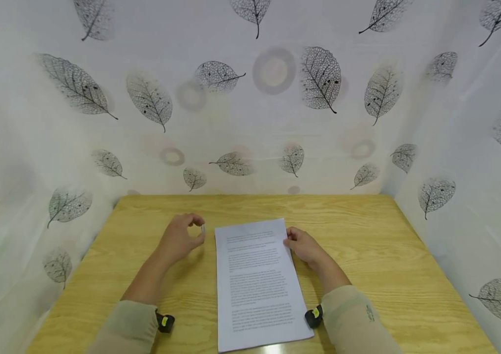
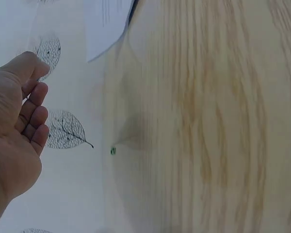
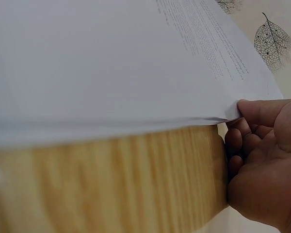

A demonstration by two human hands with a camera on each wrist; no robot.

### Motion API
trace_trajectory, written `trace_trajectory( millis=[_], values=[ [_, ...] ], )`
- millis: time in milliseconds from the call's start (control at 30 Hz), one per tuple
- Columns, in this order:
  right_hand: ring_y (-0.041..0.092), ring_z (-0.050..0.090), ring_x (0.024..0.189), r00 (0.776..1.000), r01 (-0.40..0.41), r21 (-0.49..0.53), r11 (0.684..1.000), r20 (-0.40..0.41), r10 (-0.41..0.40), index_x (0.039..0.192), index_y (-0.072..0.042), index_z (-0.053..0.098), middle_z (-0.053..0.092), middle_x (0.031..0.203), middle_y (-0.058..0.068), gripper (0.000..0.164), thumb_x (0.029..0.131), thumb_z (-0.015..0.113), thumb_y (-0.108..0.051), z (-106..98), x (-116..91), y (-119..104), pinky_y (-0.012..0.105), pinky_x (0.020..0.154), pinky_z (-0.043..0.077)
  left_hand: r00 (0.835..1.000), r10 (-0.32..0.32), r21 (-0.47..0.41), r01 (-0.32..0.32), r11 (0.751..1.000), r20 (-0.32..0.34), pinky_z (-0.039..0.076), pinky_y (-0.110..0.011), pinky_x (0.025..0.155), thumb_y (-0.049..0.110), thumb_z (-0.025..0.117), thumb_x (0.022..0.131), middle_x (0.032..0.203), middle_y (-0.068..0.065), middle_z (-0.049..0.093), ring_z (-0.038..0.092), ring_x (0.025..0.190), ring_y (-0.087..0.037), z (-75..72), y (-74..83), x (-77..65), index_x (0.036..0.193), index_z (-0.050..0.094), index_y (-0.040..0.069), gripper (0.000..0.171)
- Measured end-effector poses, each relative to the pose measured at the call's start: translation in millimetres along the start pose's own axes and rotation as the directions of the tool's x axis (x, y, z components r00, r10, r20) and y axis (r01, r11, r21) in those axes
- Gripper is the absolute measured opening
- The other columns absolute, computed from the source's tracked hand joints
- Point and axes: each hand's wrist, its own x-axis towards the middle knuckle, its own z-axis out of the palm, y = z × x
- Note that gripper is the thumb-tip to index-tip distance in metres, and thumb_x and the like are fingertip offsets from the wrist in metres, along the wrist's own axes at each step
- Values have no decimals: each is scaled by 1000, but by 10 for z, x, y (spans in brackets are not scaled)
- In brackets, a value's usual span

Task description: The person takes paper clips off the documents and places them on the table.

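White printed sheets (image 1: pixel 259 285) lie stacked midway between the worktop's (image 1: pixel 388 231) left and right edges, short of its far edge. Right hand (image 1: pixel 303 246) pinches their right side near the top corner. Left hand (image 1: pixel 179 241) pinches a small pale piece (image 1: pixel 203 228), apart from them; type unclear. Probably early: sheets gathered, piece ready, joining apparently left.

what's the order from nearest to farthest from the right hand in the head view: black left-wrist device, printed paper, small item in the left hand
1. Printed paper: its right edge is in the right hand.
2. Small item: left of the paper, pinched by the left hand.
3. Black left-wrist device: lower left.
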Motion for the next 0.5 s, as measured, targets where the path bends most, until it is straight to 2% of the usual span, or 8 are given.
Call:
trace_trajectory(
  millis=[300, 500],
  values=[
    [21, 52, 98, 1000, -4, -3, 1000, -5, 4, 118, -2, 64, 58, 100, 4, 13, 109, 55, -6, -23, 2, -7, 32, 86, 39, 1000, -12, 26, 12, 1000, 5, 54, -58, 103, 18, 78, 98, 125, -15, 74, 62, 122, -39, -111, -309, -42, 124, 74, 8, 28],
    [20, 51, 97, 1000, -5, -6, 1000, -1, 5, 118, -3, 65, 58, 99, 3, 13, 109, 56, -7, -21, 26, 10, 30, 84, 39, 999, -21, 47, 20, 999, 38, 53, -59, 102, 21, 78, 99, 128, -15, 73, 61, 122, -39, -131, -408, -45, 125, 74, 9, 29]
  ],
)
